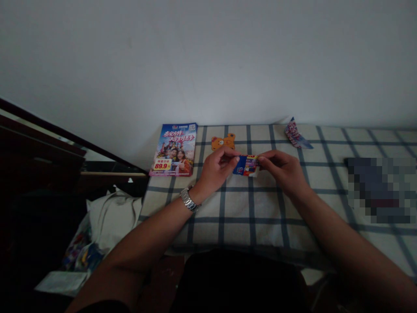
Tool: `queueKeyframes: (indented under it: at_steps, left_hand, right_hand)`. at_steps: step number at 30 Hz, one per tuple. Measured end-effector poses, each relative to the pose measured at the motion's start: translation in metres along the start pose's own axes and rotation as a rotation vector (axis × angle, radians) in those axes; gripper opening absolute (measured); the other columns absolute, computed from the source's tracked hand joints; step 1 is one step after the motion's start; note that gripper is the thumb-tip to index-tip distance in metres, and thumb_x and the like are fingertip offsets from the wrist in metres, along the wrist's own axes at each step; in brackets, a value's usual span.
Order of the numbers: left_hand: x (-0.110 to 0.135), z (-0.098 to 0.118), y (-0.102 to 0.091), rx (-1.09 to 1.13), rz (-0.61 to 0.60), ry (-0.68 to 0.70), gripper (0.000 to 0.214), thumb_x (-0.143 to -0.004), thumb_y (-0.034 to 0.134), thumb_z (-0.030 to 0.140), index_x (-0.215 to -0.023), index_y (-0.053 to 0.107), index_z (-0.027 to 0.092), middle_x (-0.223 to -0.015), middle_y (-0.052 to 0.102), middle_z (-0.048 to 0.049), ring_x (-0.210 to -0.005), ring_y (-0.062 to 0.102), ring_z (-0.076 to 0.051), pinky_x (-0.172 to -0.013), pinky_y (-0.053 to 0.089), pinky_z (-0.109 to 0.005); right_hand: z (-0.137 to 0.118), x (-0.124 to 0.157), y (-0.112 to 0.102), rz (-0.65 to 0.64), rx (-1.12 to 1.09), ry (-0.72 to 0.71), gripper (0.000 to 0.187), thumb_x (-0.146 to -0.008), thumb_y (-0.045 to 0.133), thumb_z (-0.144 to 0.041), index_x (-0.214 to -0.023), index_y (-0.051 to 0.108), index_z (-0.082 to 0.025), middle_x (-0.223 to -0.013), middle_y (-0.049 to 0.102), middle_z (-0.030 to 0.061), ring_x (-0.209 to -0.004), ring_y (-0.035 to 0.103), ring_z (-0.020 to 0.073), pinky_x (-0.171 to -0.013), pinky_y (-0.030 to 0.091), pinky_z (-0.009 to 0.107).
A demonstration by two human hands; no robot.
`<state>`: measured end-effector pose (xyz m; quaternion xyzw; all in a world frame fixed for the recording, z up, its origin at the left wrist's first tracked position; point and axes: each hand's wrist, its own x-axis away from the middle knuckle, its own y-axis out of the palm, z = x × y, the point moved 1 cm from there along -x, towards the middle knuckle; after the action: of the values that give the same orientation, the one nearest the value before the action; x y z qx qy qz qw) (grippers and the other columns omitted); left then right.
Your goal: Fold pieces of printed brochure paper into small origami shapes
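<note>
Between my two hands is a small folded paper flyer [245, 166], printed in blue, yellow and red. My left hand [222, 165], with a metal watch on its wrist, pinches the flyer's left edge between thumb and fingers. On the opposite edge, my right hand [282, 170] pinches it the same way. The flyer is held just above a checked bed sheet [236, 204]. An orange bear figure [223, 141] shows on the sheet just beyond my left hand. Farther off to the right stands a folded paper piece [296, 134] with pink and blue print.
A stack of printed flyers [174, 150] lies at the sheet's far left corner, against the wall [208, 65]. At the right is a dark blurred-out object [374, 187]. Below on the left, a white bag [114, 215] sits beside dark wooden furniture [39, 161].
</note>
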<state>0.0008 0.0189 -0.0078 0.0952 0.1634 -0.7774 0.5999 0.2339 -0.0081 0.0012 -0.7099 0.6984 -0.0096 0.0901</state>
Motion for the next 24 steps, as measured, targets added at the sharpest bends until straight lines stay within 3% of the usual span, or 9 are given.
queueKeyframes:
  at_steps: [6,14,24]
  left_hand:
    - [0.0012,-0.0022,0.0006,-0.007,-0.001,-0.001,0.025,-0.101,0.072,0.044,-0.110,0.069,0.021,-0.110,0.077,-0.0054,-0.100,0.075,-0.016,-0.088,0.065,-0.031]
    - [0.0004,-0.0012,0.0007,-0.043,0.031,0.021,0.027,-0.101,0.071,0.046,-0.107,0.066,0.020,-0.109,0.076,-0.0059,-0.099,0.075,-0.016,-0.087,0.064,-0.029]
    - [0.0022,0.0019,-0.0001,-0.031,-0.035,0.020,0.026,-0.102,0.070,0.046,-0.111,0.067,0.022,-0.112,0.073,-0.0060,-0.101,0.073,-0.017,-0.091,0.063,-0.032]
  right_hand:
    - [-0.0041,0.0003,0.0010,0.005,0.011,-0.009,0.030,-0.089,0.082,-0.055,-0.091,0.079,-0.024,-0.088,0.082,0.0045,-0.081,0.076,0.0218,-0.077,0.065,0.036]
    - [-0.0027,-0.0019,0.0029,0.048,-0.023,-0.020,0.034,-0.080,0.089,-0.054,-0.095,0.079,-0.025,-0.093,0.082,0.0041,-0.087,0.077,0.0229,-0.087,0.066,0.040]
    - [-0.0080,0.0002,0.0036,0.057,0.009,-0.065,0.033,-0.083,0.086,-0.056,-0.091,0.076,-0.025,-0.091,0.080,0.0050,-0.087,0.077,0.0235,-0.089,0.066,0.042]
